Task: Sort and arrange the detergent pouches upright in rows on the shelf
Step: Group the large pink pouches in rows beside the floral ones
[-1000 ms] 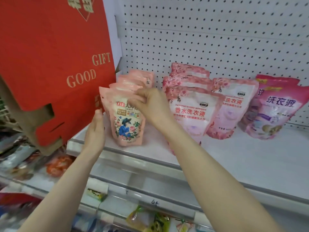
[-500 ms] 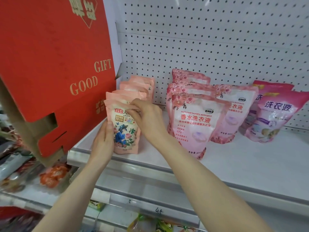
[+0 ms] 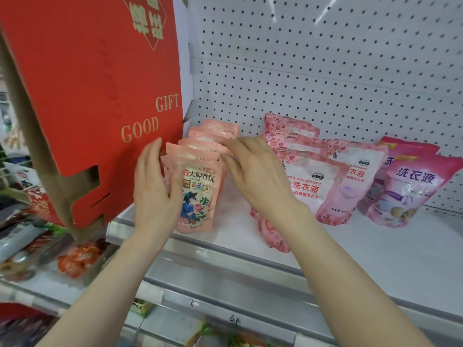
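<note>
A row of small salmon-pink detergent pouches [image 3: 200, 186] stands upright on the white shelf [image 3: 375, 256], one behind another at its left end. My left hand [image 3: 155, 191] lies flat against the left side of the front pouch, fingers straight. My right hand [image 3: 253, 176] reaches over the tops of the pouches on the right side, fingertips touching their upper edges. Larger rose-pink pouches [image 3: 308, 181] stand in rows just right of my right hand. Two magenta pouches [image 3: 411, 189] lean further right.
A red cardboard gift box [image 3: 95, 96] juts out close to the left of the pouch row. A white pegboard [image 3: 325, 58] backs the shelf. Below runs a metal price rail [image 3: 225, 279], with packaged goods [image 3: 75, 259] on lower shelves.
My right hand has let go of the front pouch's top and opened over the row behind it. My left hand has slid up along the row's left side. The view moved closer.
</note>
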`<action>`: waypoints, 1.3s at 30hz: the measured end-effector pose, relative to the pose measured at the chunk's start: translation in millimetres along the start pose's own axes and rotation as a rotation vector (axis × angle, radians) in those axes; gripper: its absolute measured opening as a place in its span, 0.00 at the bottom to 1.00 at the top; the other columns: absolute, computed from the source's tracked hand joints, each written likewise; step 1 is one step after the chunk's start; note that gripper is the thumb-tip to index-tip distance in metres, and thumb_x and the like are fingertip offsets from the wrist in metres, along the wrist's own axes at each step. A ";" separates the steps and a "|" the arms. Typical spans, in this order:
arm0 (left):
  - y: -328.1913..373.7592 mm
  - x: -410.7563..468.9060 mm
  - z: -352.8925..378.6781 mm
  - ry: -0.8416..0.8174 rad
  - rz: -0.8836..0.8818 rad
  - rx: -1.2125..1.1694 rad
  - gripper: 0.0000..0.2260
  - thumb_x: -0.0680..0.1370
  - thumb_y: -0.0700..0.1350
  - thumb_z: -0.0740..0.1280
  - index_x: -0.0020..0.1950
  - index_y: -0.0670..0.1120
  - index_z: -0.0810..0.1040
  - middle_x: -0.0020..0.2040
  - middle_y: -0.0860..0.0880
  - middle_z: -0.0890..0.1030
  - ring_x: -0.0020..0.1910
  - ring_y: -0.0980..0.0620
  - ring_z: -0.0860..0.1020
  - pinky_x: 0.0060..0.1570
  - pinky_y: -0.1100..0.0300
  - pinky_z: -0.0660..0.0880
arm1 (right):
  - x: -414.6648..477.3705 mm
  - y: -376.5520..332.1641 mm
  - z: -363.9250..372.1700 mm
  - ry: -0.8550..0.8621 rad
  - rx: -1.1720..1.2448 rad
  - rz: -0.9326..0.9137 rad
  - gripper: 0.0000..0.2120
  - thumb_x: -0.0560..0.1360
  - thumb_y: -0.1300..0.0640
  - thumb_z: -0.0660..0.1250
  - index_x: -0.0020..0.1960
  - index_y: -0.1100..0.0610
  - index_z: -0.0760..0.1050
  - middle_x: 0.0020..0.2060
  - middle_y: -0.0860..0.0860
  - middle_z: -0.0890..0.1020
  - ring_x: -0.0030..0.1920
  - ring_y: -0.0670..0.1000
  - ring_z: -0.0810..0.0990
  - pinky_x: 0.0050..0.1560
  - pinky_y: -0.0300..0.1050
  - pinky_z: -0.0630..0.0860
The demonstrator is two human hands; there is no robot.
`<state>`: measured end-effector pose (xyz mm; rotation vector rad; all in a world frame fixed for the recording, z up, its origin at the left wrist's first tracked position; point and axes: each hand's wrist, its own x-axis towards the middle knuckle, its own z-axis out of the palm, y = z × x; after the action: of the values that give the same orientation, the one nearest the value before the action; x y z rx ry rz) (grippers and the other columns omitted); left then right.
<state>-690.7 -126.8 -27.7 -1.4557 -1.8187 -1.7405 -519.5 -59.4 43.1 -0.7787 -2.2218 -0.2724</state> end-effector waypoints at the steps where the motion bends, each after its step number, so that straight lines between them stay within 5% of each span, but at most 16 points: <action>1: 7.8 5.3 -1.5 0.009 0.056 0.037 0.23 0.82 0.50 0.58 0.76 0.44 0.62 0.75 0.44 0.65 0.74 0.49 0.62 0.73 0.51 0.61 | -0.5 2.1 -7.5 0.013 -0.008 -0.009 0.15 0.81 0.55 0.63 0.64 0.60 0.78 0.55 0.57 0.82 0.57 0.60 0.76 0.56 0.52 0.73; 13: 118.9 25.5 45.8 -0.172 0.393 0.004 0.19 0.81 0.46 0.61 0.72 0.44 0.69 0.70 0.45 0.71 0.70 0.48 0.67 0.69 0.68 0.54 | -53.8 80.7 -105.6 0.201 -0.267 0.058 0.13 0.79 0.58 0.66 0.61 0.63 0.79 0.54 0.58 0.83 0.55 0.62 0.79 0.56 0.54 0.76; 20: 201.0 -1.1 111.5 -0.246 0.587 -0.027 0.17 0.81 0.46 0.62 0.68 0.43 0.75 0.67 0.44 0.74 0.67 0.42 0.71 0.68 0.51 0.65 | -140.7 182.9 -172.3 0.187 -0.397 0.224 0.13 0.80 0.59 0.66 0.62 0.62 0.79 0.57 0.57 0.82 0.57 0.62 0.77 0.59 0.53 0.72; 24: 254.2 -29.3 158.9 -0.252 0.668 -0.048 0.16 0.80 0.43 0.66 0.67 0.41 0.76 0.66 0.42 0.75 0.66 0.40 0.72 0.68 0.52 0.65 | -204.1 251.3 -211.2 0.214 -0.454 0.333 0.15 0.78 0.59 0.68 0.64 0.60 0.77 0.57 0.57 0.81 0.58 0.61 0.76 0.61 0.55 0.71; 32: 355.2 -107.0 282.0 -0.531 0.552 -0.111 0.22 0.78 0.46 0.68 0.71 0.44 0.71 0.71 0.45 0.71 0.69 0.44 0.69 0.67 0.52 0.64 | -313.3 372.8 -299.0 0.442 -0.500 0.593 0.21 0.78 0.61 0.65 0.70 0.56 0.70 0.63 0.58 0.74 0.64 0.61 0.70 0.64 0.56 0.68; 39: 425.5 -165.8 394.3 -0.961 0.291 -0.284 0.33 0.75 0.57 0.70 0.76 0.47 0.63 0.70 0.48 0.72 0.66 0.50 0.73 0.65 0.52 0.71 | -356.2 440.5 -321.6 0.257 -0.240 0.847 0.27 0.82 0.52 0.59 0.79 0.55 0.57 0.77 0.55 0.63 0.77 0.54 0.59 0.74 0.54 0.59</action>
<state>-113.7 45.1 10.3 -2.8470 -1.5611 -1.2546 127.4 -3.5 -9.1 -1.6250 -1.4699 -0.1979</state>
